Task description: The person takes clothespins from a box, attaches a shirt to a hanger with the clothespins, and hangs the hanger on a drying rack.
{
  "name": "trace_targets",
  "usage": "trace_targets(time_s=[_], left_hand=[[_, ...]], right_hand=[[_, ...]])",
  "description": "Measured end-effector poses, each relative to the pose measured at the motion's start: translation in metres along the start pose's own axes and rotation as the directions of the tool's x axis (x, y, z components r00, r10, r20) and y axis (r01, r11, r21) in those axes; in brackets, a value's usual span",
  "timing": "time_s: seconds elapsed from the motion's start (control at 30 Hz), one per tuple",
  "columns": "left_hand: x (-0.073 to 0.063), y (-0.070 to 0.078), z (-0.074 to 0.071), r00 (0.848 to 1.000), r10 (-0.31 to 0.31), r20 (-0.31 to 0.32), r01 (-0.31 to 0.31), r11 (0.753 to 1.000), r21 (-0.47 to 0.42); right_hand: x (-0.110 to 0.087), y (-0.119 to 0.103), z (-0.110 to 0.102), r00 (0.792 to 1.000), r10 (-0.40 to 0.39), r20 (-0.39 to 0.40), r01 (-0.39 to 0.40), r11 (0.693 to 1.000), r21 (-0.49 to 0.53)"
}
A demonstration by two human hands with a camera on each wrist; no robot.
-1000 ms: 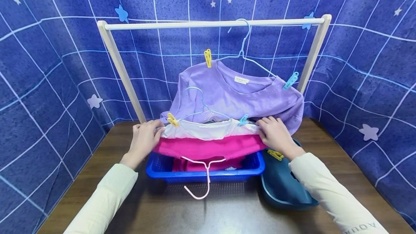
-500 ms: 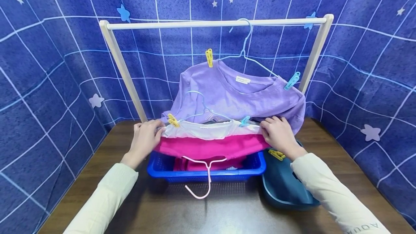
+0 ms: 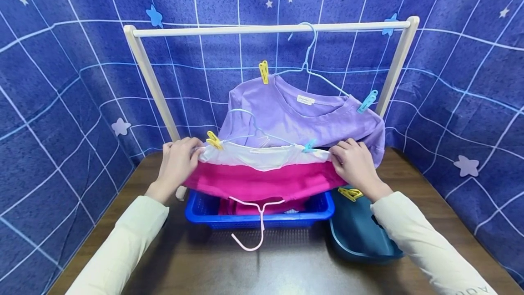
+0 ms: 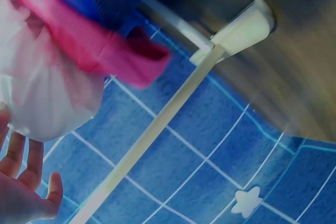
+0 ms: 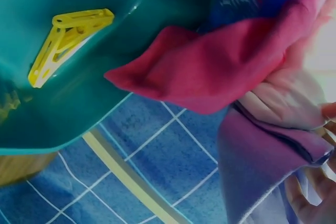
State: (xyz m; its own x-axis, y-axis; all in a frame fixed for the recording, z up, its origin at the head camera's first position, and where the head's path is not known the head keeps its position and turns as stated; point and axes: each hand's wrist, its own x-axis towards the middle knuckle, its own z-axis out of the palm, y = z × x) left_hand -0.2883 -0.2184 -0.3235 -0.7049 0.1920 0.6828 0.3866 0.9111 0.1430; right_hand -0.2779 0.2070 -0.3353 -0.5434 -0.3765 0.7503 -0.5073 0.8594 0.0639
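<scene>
Between both hands, a white and hot-pink shirt (image 3: 266, 181) is stretched out sideways above the blue basket (image 3: 262, 220). My left hand (image 3: 176, 162) pinches its left shoulder, and my right hand (image 3: 357, 164) pinches the right one. Inside the neck is a light blue hanger (image 3: 255, 124), its hook sticking up unhooked. A yellow clothespin (image 3: 214, 140) and a blue clothespin (image 3: 309, 145) clip the shirt to it. Behind, a purple shirt (image 3: 286, 124) hangs tilted from the rack's rod (image 3: 229, 30). In the right wrist view, the pink sleeve (image 5: 210, 66) droops beside the teal basin.
More pink cloth (image 3: 245, 207) lies in the basket. A pale pink hanger (image 3: 261, 222) hooks out over its front. To the right, a teal basin (image 3: 360, 236) holds yellow clothespins (image 3: 350, 194). The rack's wooden post (image 3: 153, 81) stands on the left of the brown table (image 3: 204, 267).
Both hands have lifted the pink and white shirt slightly, the left hand more than the right. The hands are a little farther apart, and more of the pink part shows.
</scene>
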Motion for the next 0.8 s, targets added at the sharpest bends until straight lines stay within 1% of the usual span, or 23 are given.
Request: trace_targets(time_s=[0.2, 0.43, 0.67, 0.8], left_hand=[[0.014, 0.001, -0.008, 1.0, 0.006, -0.011, -0.006, 1.0, 0.0], [0.031, 0.002, -0.011, 1.0, -0.024, 0.011, 0.024, 1.0, 0.004], [0.044, 0.005, -0.014, 0.998, -0.048, 0.026, 0.049, 0.999, -0.011], [0.054, 0.006, -0.015, 0.998, -0.062, 0.031, 0.062, 0.998, -0.011]], right_hand=[[0.005, 0.001, -0.006, 0.998, 0.001, -0.068, 0.001, 1.0, 0.022], [0.012, 0.003, -0.008, 0.993, 0.029, -0.111, -0.024, 0.999, 0.042], [0.018, 0.002, -0.009, 0.988, 0.069, -0.138, -0.066, 0.998, 0.025], [0.022, 0.001, -0.009, 0.981, 0.082, -0.177, -0.08, 0.997, 0.016]])
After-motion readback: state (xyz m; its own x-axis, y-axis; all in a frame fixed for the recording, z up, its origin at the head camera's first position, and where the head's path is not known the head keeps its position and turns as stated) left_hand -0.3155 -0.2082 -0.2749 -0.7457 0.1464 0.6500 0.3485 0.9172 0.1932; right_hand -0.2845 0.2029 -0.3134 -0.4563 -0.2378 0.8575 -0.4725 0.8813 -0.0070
